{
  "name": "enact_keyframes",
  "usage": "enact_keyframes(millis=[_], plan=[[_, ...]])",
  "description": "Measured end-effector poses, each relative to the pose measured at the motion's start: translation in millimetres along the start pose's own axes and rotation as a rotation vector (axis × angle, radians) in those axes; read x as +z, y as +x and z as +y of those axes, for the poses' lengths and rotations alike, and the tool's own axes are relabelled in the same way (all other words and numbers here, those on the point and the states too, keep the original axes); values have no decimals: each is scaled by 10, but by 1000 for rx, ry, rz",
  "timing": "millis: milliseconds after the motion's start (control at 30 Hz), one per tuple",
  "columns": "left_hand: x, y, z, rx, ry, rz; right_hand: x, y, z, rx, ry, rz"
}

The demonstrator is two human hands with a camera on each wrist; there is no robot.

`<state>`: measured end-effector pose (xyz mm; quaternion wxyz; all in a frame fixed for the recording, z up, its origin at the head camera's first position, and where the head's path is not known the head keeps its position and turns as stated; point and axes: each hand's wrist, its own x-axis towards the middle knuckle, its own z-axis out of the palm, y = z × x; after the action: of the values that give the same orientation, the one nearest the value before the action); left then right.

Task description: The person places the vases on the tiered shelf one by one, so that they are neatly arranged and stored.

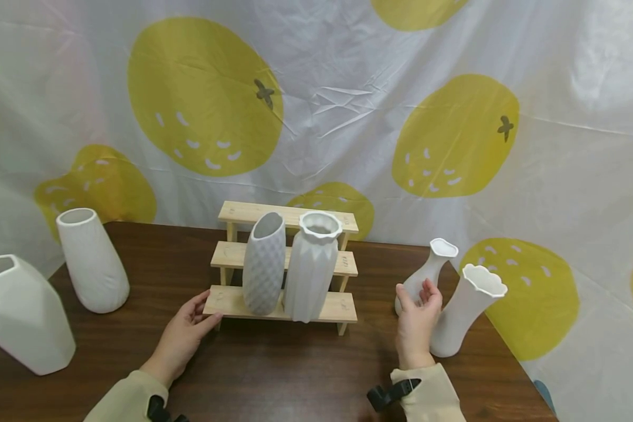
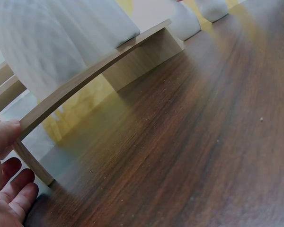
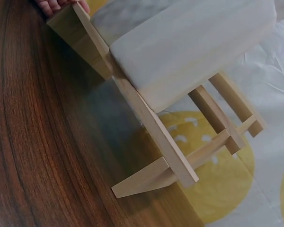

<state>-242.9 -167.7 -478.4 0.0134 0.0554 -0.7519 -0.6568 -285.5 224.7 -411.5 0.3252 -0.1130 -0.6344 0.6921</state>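
- The white, ruffled-rim ceramic-looking vase (image 1: pixel 311 269) stands right by the front edge of the pale wooden three-tier stand's (image 1: pixel 345 308) lowest shelf; a tug on the stand toward your six o'clock could tip it off.
- Just beside it, toward nine o'clock, the white, diamond-textured vase (image 1: pixel 264 266) with a slanted mouth would probably knock against it if your left hand (image 1: pixel 181 337) jolts the shelf.
- At the stand's three o'clock, the white, slim-necked vase (image 1: pixel 429 269) is tight for space — a sideways swing of your right hand (image 1: pixel 418 325) could topple the tall white vase with a scalloped rim (image 1: pixel 464 316) close by at your four o'clock.
- Your left hand is nearly closed, thumb and fingers pinching the lowest shelf's end at nine o'clock.
- Your right hand is about half open, bent fingers apart from the thumb at the slim-necked vase; you cannot tell whether they grip it.
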Motion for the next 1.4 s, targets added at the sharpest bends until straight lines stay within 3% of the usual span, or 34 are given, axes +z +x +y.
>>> enact_keyframes(millis=[367,867,1167,1400], plan=[[5,-17,8,11,-15,-8,62,35,41,-51,-9,91],[-4,1,-4,4,-12,-12,109,199,108,-43,-26,156],[-13,-3,-6,9,-4,-8,159,347,163,32,-137,216],[-16,18,-29,11,7,-12,150,399,242,19,-267,247]])
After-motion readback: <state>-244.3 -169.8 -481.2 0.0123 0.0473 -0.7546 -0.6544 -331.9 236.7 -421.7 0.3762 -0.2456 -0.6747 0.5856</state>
